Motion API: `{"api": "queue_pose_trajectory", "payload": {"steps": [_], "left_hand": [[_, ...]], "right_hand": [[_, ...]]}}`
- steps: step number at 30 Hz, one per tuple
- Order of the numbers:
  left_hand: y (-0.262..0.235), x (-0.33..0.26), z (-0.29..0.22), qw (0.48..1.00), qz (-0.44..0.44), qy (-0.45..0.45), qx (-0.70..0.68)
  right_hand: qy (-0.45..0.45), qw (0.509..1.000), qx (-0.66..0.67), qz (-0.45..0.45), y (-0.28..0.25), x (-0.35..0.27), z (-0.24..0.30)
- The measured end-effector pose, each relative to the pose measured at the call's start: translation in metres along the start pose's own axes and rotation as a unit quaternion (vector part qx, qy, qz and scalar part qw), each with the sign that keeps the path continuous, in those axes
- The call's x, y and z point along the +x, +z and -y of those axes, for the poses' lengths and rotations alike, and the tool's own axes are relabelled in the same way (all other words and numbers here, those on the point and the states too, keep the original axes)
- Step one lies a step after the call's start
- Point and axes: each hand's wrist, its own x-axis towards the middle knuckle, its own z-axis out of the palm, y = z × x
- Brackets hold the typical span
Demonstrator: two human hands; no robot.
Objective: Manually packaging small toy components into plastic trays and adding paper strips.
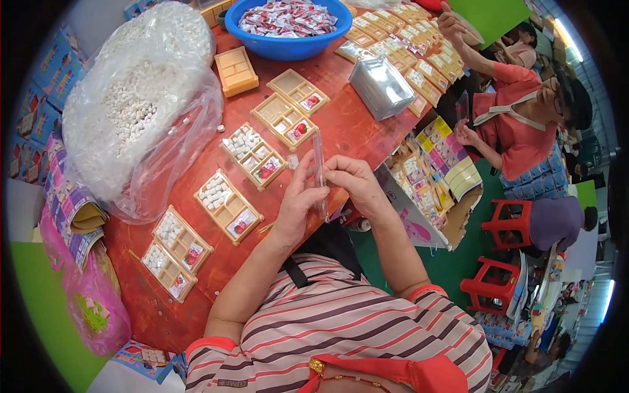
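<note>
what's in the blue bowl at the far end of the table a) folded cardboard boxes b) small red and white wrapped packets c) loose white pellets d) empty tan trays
b: the blue bowl is heaped with small red and white packets, while the white pellets sit in the clear plastic bags to its left and the tan trays lie on the red table.

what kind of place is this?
Likely a hand-packing workshop. The red table holds rows of tan compartment trays part-filled with white pellets, a big clear bag of pellets, and a blue basin of sachets; co-workers sit nearby.
</note>
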Motion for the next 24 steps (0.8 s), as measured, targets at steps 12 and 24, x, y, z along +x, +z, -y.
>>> {"api": "queue_pose_trajectory", "payload": {"steps": [12, 24], "left_hand": [[0.008, -0.014, 0.002, 0.999, 0.002, 0.003, 0.035], [-0.005, 0.008, -0.002, 0.995, -0.003, 0.036, 0.089]], "right_hand": [[-0.002, 0.999, -0.034, 0.029, 0.012, -0.009, -0.024], [0.009, 0.999, -0.035, -0.011, 0.01, 0.0, -0.004]]}}
